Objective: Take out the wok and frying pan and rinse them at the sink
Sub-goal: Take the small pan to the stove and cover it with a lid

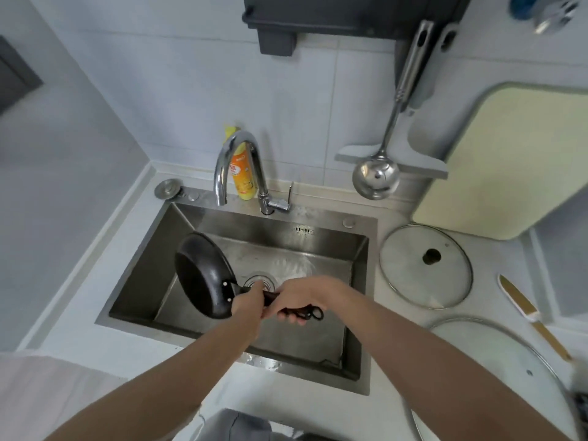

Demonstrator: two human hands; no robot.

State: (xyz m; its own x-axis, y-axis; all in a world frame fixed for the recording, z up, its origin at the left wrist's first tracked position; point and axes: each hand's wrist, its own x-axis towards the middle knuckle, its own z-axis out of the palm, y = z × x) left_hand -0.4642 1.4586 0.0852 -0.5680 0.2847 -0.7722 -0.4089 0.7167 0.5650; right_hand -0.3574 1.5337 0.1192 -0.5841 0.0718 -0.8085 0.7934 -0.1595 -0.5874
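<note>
Pan held over sink, both hands on handle

Head view. Pan [203, 276], black, tilted on edge with its inside facing the camera, sits over the left half of the steel sink [359, 249]. Left hand [249, 302] grips the handle right behind the pan's rivets, fingers curled tight around it. Right hand [300, 299] grips the handle's far end, fingers wrapped under it, the hanging loop poking out just past the fingertips. Hands nearly touch each other. Drain [259, 280] lies directly beyond the left-hand fingers. Faucet [237, 168] arches above and beyond the pan; no water stream visible. Soap bottle [242, 173] stands behind the faucet. Right of the right hand, on the counter: glass lid [424, 265], a second lid [509, 377] nearer the camera. Ladle [377, 176] hangs on the wall. No wok in view.
</note>
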